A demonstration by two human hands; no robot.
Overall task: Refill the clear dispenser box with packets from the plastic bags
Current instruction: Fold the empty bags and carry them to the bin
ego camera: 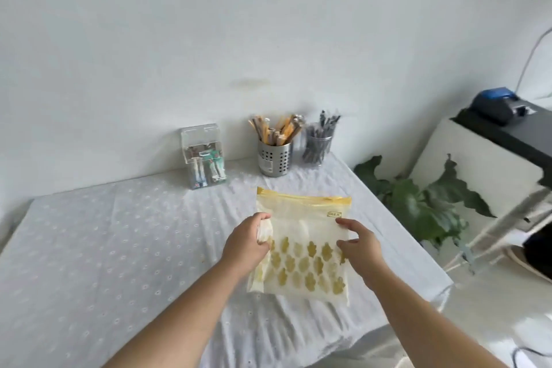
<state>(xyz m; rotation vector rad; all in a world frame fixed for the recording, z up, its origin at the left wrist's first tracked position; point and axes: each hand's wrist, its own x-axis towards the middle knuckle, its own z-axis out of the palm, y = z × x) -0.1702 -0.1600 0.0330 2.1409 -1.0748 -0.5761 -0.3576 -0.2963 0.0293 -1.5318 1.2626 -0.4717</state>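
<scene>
Head view: at lower centre, the left hand (248,243) gripped the bunched left edge of a plastic bag (301,245) on the bench (104,248); the right hand (360,245) pinched its right edge; the clear dispenser box (204,155) stood well apart, centre-left by the wall; a hard tug might scatter packets; print hid the bag's contents; blur obscured the box's.

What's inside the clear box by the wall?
The clear box holds a few packets low down, white and green; their print is too blurred to read.
</scene>
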